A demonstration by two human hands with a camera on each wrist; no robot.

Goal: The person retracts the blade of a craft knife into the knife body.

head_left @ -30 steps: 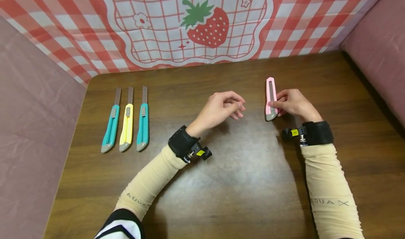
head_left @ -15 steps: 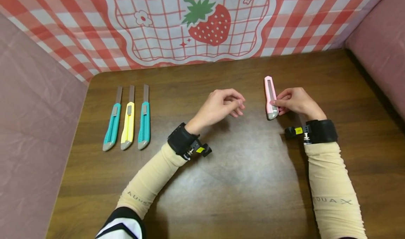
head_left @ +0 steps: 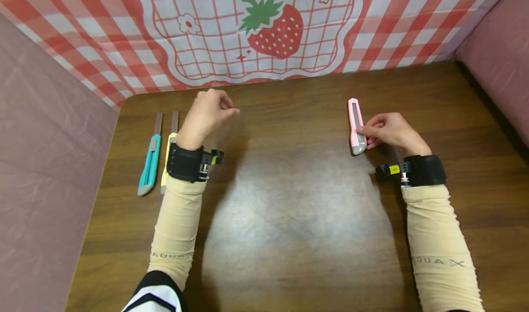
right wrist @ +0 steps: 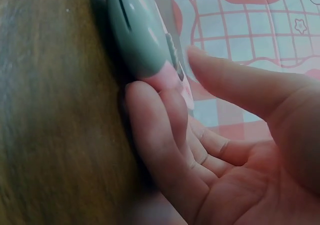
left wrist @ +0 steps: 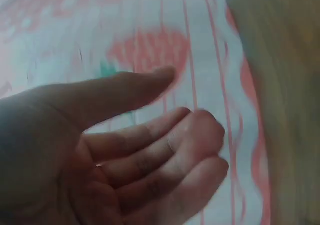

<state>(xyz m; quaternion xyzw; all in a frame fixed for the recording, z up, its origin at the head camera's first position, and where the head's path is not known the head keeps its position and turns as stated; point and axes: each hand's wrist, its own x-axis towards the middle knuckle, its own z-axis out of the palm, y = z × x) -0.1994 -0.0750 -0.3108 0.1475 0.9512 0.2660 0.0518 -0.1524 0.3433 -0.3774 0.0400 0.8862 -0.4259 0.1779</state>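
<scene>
My right hand [head_left: 390,130] is at the lower end of a pink utility knife [head_left: 354,114] on the right of the table. Its thumb lies over the knife in the head view, with the fingers along the near side; a small gap shows by the thumb tip in the right wrist view. A grey end cap [right wrist: 137,30] is close to that camera. Holding nothing, my left hand [head_left: 206,114] hovers above the left part, fingers loosely bent. Beside it lie a teal utility knife [head_left: 150,165] and a yellow one [head_left: 164,174], partly covered by the wrist, both with blades out.
A brown wooden table [head_left: 281,201] carries everything. Behind it hangs a red and white checked cloth [head_left: 384,27] with a strawberry print. Pink fabric [head_left: 41,165] borders the left side, and more is at the right. Exposed blades point toward the back.
My left hand has swung left from the middle of the table, covering the second teal utility knife from view. The right hand has stayed at the pink knife, with little movement.
</scene>
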